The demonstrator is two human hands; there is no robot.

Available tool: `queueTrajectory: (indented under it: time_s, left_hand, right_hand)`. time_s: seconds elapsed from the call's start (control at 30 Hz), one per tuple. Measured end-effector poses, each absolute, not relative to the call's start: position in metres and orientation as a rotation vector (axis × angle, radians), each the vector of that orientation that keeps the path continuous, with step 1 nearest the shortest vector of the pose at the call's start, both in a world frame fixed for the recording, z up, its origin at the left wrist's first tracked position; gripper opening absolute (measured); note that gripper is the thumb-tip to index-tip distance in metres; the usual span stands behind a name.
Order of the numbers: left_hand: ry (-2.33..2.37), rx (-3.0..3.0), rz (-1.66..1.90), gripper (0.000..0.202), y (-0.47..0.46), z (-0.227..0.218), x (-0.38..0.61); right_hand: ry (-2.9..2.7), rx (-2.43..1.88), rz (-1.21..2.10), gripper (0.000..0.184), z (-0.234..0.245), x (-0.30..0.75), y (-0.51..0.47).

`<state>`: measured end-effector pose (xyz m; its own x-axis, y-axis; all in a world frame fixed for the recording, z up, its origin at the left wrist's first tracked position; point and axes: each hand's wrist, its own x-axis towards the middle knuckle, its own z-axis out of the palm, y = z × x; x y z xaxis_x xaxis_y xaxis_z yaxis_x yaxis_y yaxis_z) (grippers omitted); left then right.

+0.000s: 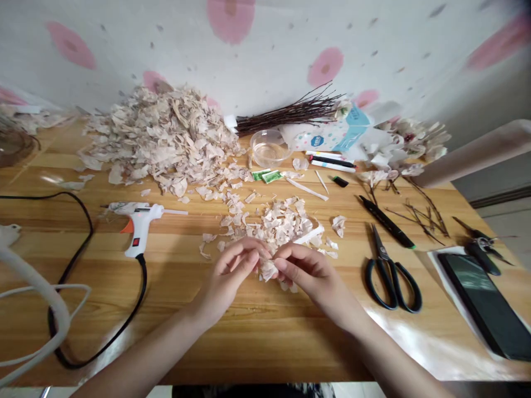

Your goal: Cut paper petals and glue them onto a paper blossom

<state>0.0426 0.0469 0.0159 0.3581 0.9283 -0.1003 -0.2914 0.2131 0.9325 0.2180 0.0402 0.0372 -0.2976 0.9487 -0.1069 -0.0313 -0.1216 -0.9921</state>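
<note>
Between my two hands, above the front of the table, is a small pale dried petal piece [267, 268]. My left hand [238, 265] pinches its left side with thumb and forefinger. The thumb and fingertips of my right hand [302, 271] close on its right side. Just beyond my fingers lies a small heap of cream petal scraps [284, 221] on the wood. A much larger pile of dried petals [166, 138] rises at the back left. Parts of the held piece are hidden by my fingers.
Left lies a white glue gun [143, 226] with a black cord. To the right are black-handled scissors [392, 276], a black marker [385, 221], pruning shears [481, 246] and a phone [485, 298]. Behind stand a clear bowl [269, 149], dark twigs [290, 113] and a tissue pack [332, 135].
</note>
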Motion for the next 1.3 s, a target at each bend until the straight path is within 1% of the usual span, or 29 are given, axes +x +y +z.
queueTrajectory:
  time_s: [0.13,0.17,0.23,0.3,0.4,0.47,0.53,0.7,0.8,0.9,1.0,1.13,1.3]
  left_hand:
    - [0.743,1.026,0.949,0.014,0.043,0.018,0.041]
    - [0.749,1.014,0.942,0.016,0.042,0.017,0.041]
    - [0.771,0.971,0.936,0.028,0.040,0.016,0.043]
    - [0.781,0.930,0.920,0.033,0.038,0.014,0.044]
    - [0.806,0.888,0.918,0.027,0.039,0.014,0.047]
    - [0.850,0.879,0.943,0.024,0.041,0.017,0.048]
    - [0.879,0.891,0.950,0.022,0.043,0.020,0.047]
    - [0.908,0.943,0.895,0.022,0.043,0.023,0.045]
    - [0.934,0.965,0.904,0.015,0.041,0.019,0.045]
    - [0.964,0.998,0.904,0.009,0.042,0.017,0.044]
    - [1.032,1.165,0.914,0.007,0.044,0.018,0.043]
    - [1.131,1.498,0.940,0.006,0.045,0.021,0.042]
    - [1.151,1.635,0.903,0.009,0.044,0.021,0.043]
  right_hand:
    - [-1.566,-1.194,1.063,0.009,0.040,0.221,0.034]
    - [-1.611,-1.188,0.940,0.007,0.039,0.222,0.032]
    - [-1.708,-1.154,0.718,0.014,0.037,0.224,0.029]
    - [-1.824,-1.110,0.510,0.021,0.034,0.227,0.026]
    - [-2.000,-1.025,0.274,0.027,0.033,0.229,0.024]
    - [-2.065,-0.989,0.200,0.026,0.033,0.229,0.025]
    - [-2.082,-0.986,0.185,0.024,0.034,0.228,0.026]
    - [-2.079,-1.002,0.265,0.018,0.030,0.226,0.027]
    - [-2.075,-1.019,0.312,0.018,0.028,0.225,0.027]
    - [-1.992,-1.059,0.449,0.016,0.027,0.223,0.027]
    - [-1.900,-1.099,0.584,0.014,0.028,0.223,0.028]
    - [-1.840,-1.171,0.665,0.012,0.027,0.225,0.030]
    - [-1.769,-1.158,0.820,0.012,0.025,0.226,0.030]
